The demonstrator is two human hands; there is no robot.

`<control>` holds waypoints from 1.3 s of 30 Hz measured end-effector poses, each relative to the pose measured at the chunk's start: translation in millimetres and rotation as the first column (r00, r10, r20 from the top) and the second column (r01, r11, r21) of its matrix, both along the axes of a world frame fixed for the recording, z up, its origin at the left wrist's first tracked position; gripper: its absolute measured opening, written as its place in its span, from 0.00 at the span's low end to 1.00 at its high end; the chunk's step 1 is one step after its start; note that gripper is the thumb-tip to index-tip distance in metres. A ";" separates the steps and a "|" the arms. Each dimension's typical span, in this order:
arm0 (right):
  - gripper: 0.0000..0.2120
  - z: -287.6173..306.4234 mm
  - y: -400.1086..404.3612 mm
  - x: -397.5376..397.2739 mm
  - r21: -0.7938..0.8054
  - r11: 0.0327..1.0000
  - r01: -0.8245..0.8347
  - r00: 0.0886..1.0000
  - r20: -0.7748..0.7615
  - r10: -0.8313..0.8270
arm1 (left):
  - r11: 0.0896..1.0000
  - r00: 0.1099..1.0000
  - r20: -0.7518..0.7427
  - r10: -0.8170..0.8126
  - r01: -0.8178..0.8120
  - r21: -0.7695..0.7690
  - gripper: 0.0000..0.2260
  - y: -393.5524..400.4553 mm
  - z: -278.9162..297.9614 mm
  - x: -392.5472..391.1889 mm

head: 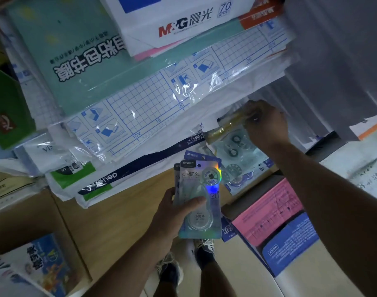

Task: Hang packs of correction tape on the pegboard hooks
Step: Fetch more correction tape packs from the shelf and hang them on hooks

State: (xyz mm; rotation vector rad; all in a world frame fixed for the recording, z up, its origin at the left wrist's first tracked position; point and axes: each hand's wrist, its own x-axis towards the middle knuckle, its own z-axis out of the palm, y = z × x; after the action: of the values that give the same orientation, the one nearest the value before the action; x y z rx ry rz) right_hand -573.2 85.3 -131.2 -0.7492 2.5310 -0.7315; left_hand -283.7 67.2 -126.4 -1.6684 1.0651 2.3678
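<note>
Centre frame, left hand (pixel 172 213) clamps a fan of correction tape packs (pixel 199 200), thumb across the blister; light, stiff, slick card, best pinched near the top hole; right hand (pixel 266 123) grasps a yellowish-topped bag (pixel 224 127), mid-right

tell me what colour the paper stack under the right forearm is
Pink, with dark printed lines, on the paper stack; seen in the head view.

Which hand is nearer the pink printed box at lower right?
Left. The left hand, gripping holographic correction tape packs, sits just left of the pink printed box. The right hand is well above it, pinching a yellowish clear-wrapped item.
</note>
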 end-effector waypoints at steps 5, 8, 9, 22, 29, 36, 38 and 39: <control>0.06 19.4 30.2 22.9 -0.342 0.822 0.456 0.857 0.419 -0.301 | 0.999 0.999 -0.013 0.046 -0.046 0.023 0.39 0.6 -0.3 0.2; 0.07 37.2 43.1 44.8 -0.435 0.732 0.525 0.820 0.490 -0.297 | 0.996 0.996 -0.029 0.083 -0.082 0.046 0.39 -1.5 1.2 0.8; 0.06 41.2 48.3 49.7 -0.470 0.709 0.526 0.810 0.531 -0.249 | 0.995 0.995 -0.037 0.092 -0.090 0.046 0.38 -2.7 2.4 1.1; 0.20 36.3 76.1 123.5 -0.203 0.963 0.176 0.571 0.818 0.068 | 0.976 0.971 -0.202 0.125 -0.084 0.199 0.16 -9.0 7.1 11.5; 0.15 40.8 72.9 131.3 -0.153 0.975 0.160 0.639 0.769 0.016 | 0.996 0.969 -0.246 -0.014 0.035 0.079 0.27 -11.7 9.7 16.6; 0.14 39.5 66.6 135.3 -0.035 0.895 0.444 0.638 0.715 -0.288 | 0.998 0.985 -0.159 -0.066 0.069 0.008 0.29 -9.0 14.6 18.3; 0.26 19.7 65.5 117.2 0.090 0.739 0.668 0.497 0.686 -0.532 | 0.999 0.990 -0.137 -0.034 0.036 0.016 0.30 -10.2 14.8 20.5; 0.29 13.3 62.1 107.4 0.172 0.671 0.721 0.397 0.690 -0.605 | 1.000 0.992 -0.127 -0.021 0.023 0.014 0.29 -11.0 16.0 21.6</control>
State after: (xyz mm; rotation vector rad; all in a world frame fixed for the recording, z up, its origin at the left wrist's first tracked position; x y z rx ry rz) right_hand -465.8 147.3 -117.9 0.5636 1.9489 -1.1947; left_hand -262.1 56.3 -110.4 -1.5098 1.0742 2.4907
